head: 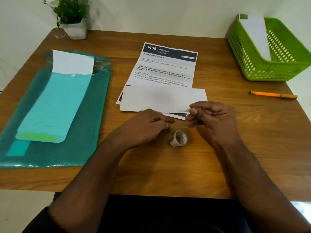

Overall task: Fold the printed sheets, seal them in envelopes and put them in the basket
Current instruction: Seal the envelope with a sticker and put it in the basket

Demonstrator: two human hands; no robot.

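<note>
Both hands, left (148, 126) loosely curled and empty, right (211, 117) seemingly pinching a thin strip, hover mid-desk by the white envelope (164, 100) atop printed sheets (165, 68); light, limp paper, best pinched at edges.

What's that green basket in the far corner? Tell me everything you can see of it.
The green basket looks like moulded plastic, with walls pierced by rows of small slots and a solid rim. It stands upright on the wooden table at the far right corner, by the wall. One white envelope leans inside it, its top above the rim. No hand touches it.
</note>
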